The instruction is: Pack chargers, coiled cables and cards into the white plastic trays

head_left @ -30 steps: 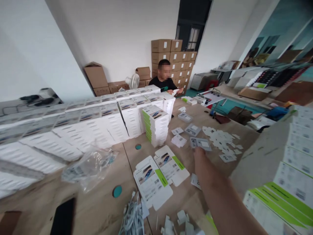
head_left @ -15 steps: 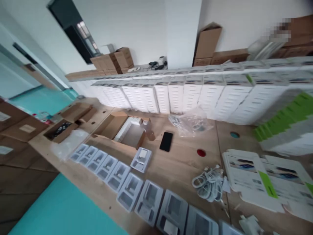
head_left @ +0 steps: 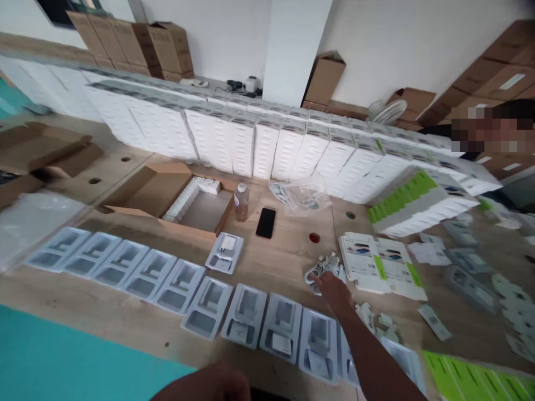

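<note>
My right hand [head_left: 332, 288] reaches from the lower right to a pile of white cables [head_left: 324, 264] on the wooden table; its fingers are closed on a white cable at the pile's near left side. My left hand [head_left: 223, 381] is low at the bottom edge, smeared by motion, so its fingers cannot be read. Above it runs a row of grey plastic trays [head_left: 207, 307], several with a white piece in the lower compartment. Another tray [head_left: 224, 252], holding a white charger [head_left: 228, 243], lies behind the row. White adapters [head_left: 378, 323] lie beside my right forearm.
Stacked white boxes [head_left: 242, 145] line the table's back. An open carton [head_left: 137, 192], a bottle [head_left: 241, 203], a phone [head_left: 266, 223] and a plastic bag [head_left: 307, 195] lie in front. Flat printed boxes [head_left: 378, 262] are to the right. Another person [head_left: 493, 131] is at far right.
The view has swung to the right and levelled. Both my hands have come into view, the right one at the cable pile. The other person now shows more fully at the right.
</note>
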A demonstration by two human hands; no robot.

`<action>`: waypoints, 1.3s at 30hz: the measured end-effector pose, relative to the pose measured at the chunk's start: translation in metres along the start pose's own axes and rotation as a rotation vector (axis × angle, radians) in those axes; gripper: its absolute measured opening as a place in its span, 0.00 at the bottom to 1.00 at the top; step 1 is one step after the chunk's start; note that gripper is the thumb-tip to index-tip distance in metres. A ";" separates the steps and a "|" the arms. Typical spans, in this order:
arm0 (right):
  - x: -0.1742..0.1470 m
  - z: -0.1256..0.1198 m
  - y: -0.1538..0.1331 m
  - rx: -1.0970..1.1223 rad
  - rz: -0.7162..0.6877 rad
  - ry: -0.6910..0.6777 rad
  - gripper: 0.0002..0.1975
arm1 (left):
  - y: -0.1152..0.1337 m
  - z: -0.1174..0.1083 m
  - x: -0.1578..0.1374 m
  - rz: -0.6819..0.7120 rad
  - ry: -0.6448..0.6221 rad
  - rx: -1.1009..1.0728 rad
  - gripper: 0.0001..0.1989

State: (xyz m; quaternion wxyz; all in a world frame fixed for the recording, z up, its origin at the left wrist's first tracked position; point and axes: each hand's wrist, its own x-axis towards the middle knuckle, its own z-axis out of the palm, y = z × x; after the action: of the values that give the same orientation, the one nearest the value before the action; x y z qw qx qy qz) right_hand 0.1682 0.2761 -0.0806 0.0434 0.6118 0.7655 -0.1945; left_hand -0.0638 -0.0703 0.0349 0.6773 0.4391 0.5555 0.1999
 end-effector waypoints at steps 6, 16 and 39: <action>-0.007 0.017 -0.028 -0.217 -0.079 0.011 0.13 | -0.014 -0.018 -0.031 -0.005 0.189 -0.168 0.10; -0.057 -0.005 -0.050 -0.053 -0.575 0.165 0.10 | -0.005 -0.017 0.049 0.137 0.365 -0.850 0.20; -0.161 -0.110 -0.114 -0.361 -0.986 0.241 0.07 | 0.051 -0.009 0.101 0.284 0.411 -0.040 0.11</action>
State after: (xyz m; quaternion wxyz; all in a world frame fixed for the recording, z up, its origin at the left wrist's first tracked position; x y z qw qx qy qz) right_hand 0.1179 0.1469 0.0979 -0.0369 0.1805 0.9828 0.0142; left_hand -0.0310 0.0367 0.0180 0.5239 0.4495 0.6101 0.3888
